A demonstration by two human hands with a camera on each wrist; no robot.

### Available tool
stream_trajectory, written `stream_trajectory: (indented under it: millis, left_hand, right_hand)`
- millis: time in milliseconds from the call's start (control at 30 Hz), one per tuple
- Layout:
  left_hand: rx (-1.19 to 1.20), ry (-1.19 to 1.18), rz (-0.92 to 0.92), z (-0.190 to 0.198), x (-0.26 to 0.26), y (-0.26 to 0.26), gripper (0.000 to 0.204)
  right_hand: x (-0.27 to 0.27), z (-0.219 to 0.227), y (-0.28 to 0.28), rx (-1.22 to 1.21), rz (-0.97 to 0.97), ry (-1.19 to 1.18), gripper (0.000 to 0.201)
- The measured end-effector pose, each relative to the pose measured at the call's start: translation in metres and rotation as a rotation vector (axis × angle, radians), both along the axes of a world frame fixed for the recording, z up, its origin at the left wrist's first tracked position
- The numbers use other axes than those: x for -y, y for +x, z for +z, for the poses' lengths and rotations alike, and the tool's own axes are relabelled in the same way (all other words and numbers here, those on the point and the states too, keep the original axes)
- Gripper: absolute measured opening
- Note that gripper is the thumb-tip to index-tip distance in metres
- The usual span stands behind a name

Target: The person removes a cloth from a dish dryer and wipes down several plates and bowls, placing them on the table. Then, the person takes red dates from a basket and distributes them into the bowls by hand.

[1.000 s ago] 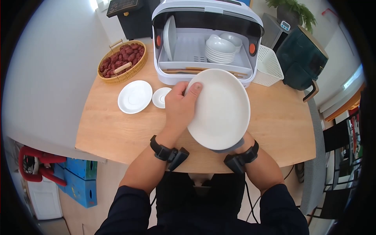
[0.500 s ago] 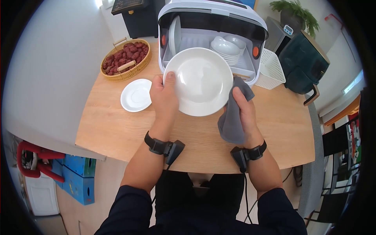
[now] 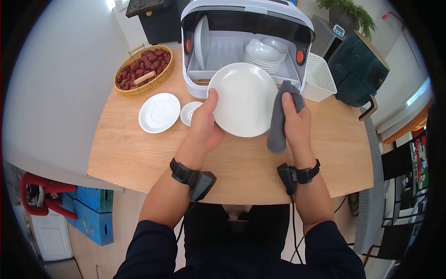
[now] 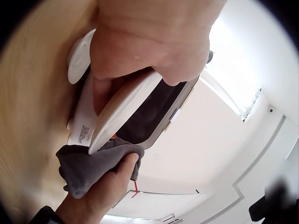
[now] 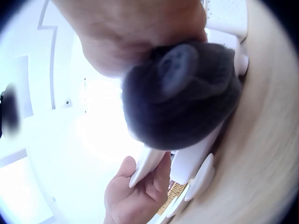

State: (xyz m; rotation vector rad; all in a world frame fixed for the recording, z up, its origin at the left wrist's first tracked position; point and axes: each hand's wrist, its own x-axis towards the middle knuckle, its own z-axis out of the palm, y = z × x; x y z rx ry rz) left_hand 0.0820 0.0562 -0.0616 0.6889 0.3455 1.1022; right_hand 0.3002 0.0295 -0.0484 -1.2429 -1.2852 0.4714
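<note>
White plate (image 3: 243,100) in left hand (image 3: 204,127), cloth (image 3: 278,122) in right (image 3: 298,126)

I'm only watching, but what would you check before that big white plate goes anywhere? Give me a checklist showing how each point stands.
1. Left hand grips the white plate: ok.
2. Right hand holds the grey cloth: ok.
3. Dish cabinet open: ok.
4. Bowls inside stacked, not scattered: ok.
5. Right hand free of other things: not ok, cloth in it.
6. Plate dry on both faces: cannot tell.
</note>
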Motion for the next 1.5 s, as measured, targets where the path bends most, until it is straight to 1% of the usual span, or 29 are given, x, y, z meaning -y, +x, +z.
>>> stream_trajectory:
  millis: [33,67,100,167,233,333,400,467,500,533,567,600,633,667,700,767,833,867,933,967,1033,1067,1133,1167,1233,1367,1433,1467,1500]
  left_hand:
    - [-0.024,0.002,0.020,-0.001,0.001,0.003,0.065]
    - [-0.049,0.006,0.039,-0.001,0.001,0.005,0.064]
    - [-0.050,0.007,0.039,-0.003,0.001,0.008,0.064]
    - [-0.091,0.067,0.085,-0.007,0.002,0.012,0.066]
    - [-0.107,0.080,0.086,-0.005,0.003,0.012,0.069]
    - [-0.133,0.102,0.085,-0.006,0.002,0.012,0.073]
    - [-0.144,0.105,0.075,-0.008,0.004,0.014,0.075]
    - [-0.199,0.130,-0.034,-0.012,0.007,0.017,0.080]
    - [-0.201,0.125,-0.040,-0.014,0.009,0.019,0.080]
    - [-0.253,0.175,-0.099,-0.015,0.011,0.021,0.084]
    - [-0.305,0.225,-0.156,-0.016,0.013,0.023,0.087]
    - [-0.305,0.224,-0.158,-0.022,0.013,0.025,0.087]
    - [-0.321,0.196,-0.149,-0.030,0.011,0.027,0.087]
    - [-0.337,0.169,-0.139,-0.036,0.010,0.028,0.087]
    - [-0.338,0.168,-0.140,-0.033,0.011,0.028,0.087]
    - [-0.294,0.175,-0.035,-0.025,0.011,0.025,0.085]
    - [-0.266,0.116,-0.013,-0.012,0.013,0.022,0.081]
    - [-0.244,0.096,0.036,-0.005,0.012,0.020,0.079]
    - [-0.182,0.047,0.136,-0.002,0.007,0.018,0.072]
    - [-0.183,0.050,0.138,-0.001,0.004,0.014,0.072]
    - [-0.173,0.077,0.220,0.000,0.000,0.009,0.072]
    - [-0.174,0.077,0.220,0.001,0.000,0.007,0.072]
    - [-0.188,0.093,0.253,0.004,0.000,0.006,0.072]
    - [-0.188,0.091,0.252,0.002,0.000,0.007,0.072]
    - [-0.194,0.026,0.159,-0.004,-0.001,0.009,0.074]
    - [-0.226,0.068,0.046,-0.011,0.007,0.023,0.073]
    - [-0.246,0.052,0.013,-0.016,0.011,0.031,0.072]
    - [-0.283,0.068,0.031,-0.017,0.014,0.032,0.071]
    - [-0.283,0.068,0.031,-0.020,0.012,0.031,0.071]
  right_hand:
    - [0.005,0.003,-0.005,0.407,-0.111,0.155,0.043]
    - [0.013,0.006,-0.013,0.476,-0.099,0.082,0.040]
    - [0.014,0.004,-0.014,0.475,-0.099,0.083,0.040]
    - [0.017,0.000,-0.013,0.704,0.037,0.134,0.038]
    - [0.019,0.003,-0.013,0.632,0.062,0.112,0.036]
    - [0.015,0.004,-0.011,0.611,-0.002,0.163,0.030]
    - [0.013,0.004,-0.008,0.599,-0.172,0.201,0.027]
    - [0.013,0.004,-0.007,0.612,-0.204,0.228,0.028]
    - [0.014,0.005,-0.007,0.627,-0.232,0.261,0.029]
    - [0.015,0.005,-0.008,0.626,-0.235,0.256,0.029]
    - [0.015,0.006,-0.010,0.658,-0.163,0.277,0.031]
    - [0.016,0.007,-0.013,0.688,-0.090,0.299,0.032]
    - [0.017,0.008,-0.018,0.687,-0.091,0.298,0.032]
    - [0.021,0.010,-0.023,0.680,0.043,0.312,0.033]
    - [0.025,0.010,-0.029,0.671,0.178,0.326,0.034]
    - [0.030,0.009,-0.031,0.687,0.216,0.335,0.032]
    - [0.033,0.008,-0.025,0.724,0.408,0.197,0.027]
    - [0.034,0.008,-0.024,0.725,0.410,0.201,0.027]
    - [0.036,0.010,-0.023,0.756,0.438,0.099,0.028]
    - [0.036,0.010,-0.022,0.755,0.439,0.103,0.028]
    - [0.035,0.008,-0.020,0.785,0.288,0.093,0.027]
    - [0.034,0.007,-0.017,0.784,0.289,0.094,0.027]
    - [0.028,0.006,-0.009,0.824,0.041,0.054,0.027]
    - [0.024,0.005,-0.006,0.824,0.041,0.052,0.027]
    - [0.018,0.003,-0.002,0.812,-0.188,0.099,0.031]
    - [0.016,0.006,-0.006,0.758,-0.263,0.187,0.034]
    - [0.014,0.005,-0.010,0.760,-0.103,0.305,0.038]
    - [0.015,0.005,-0.015,0.761,-0.104,0.304,0.038]
    - [0.019,0.005,-0.021,0.760,0.037,0.313,0.040]
